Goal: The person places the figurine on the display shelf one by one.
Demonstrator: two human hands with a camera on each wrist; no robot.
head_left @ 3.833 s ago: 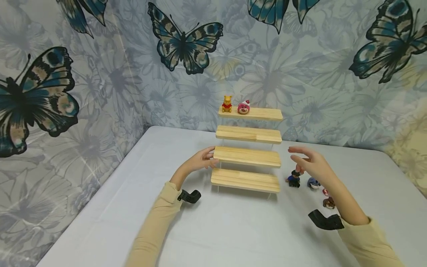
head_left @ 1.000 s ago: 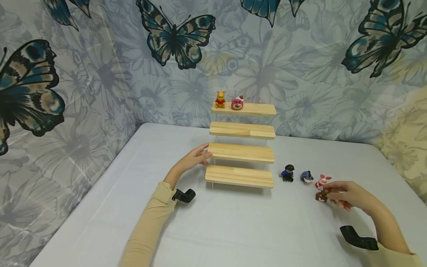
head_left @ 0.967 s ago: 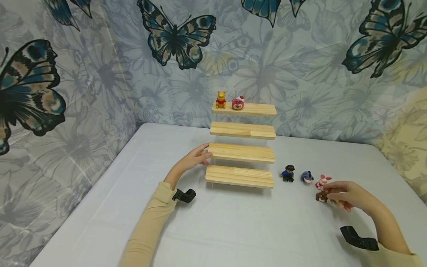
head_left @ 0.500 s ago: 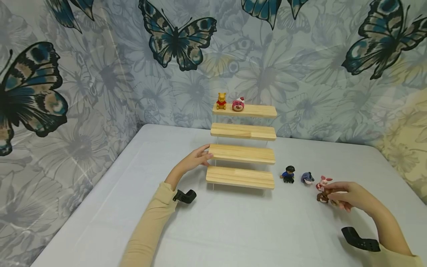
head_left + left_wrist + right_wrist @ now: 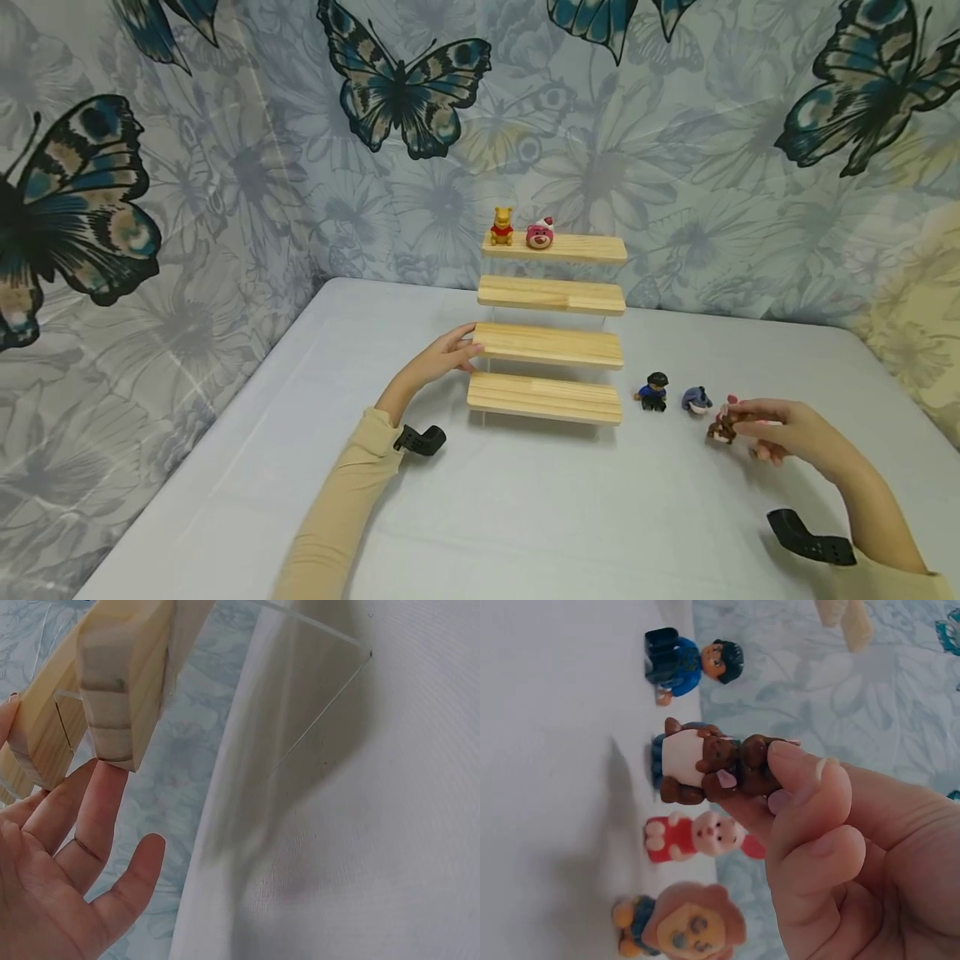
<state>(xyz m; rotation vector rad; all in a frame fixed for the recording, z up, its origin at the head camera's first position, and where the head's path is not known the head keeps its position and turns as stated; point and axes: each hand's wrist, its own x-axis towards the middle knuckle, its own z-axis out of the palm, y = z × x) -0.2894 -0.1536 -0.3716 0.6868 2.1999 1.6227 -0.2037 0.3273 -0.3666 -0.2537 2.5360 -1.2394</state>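
- Right hand (image 5: 806, 437) pinches the brown figure (image 5: 705, 769) by its upper end, between thumb and fingers.
- Half a second ago that figure sat lower in the head view; it has shifted up, covering more of the pink pig figure (image 5: 705, 834).
- Whether it clears the white table (image 5: 525, 508) cannot be told.
- Left hand (image 5: 435, 362) holds the left end of the wooden rack (image 5: 551, 346), as before.
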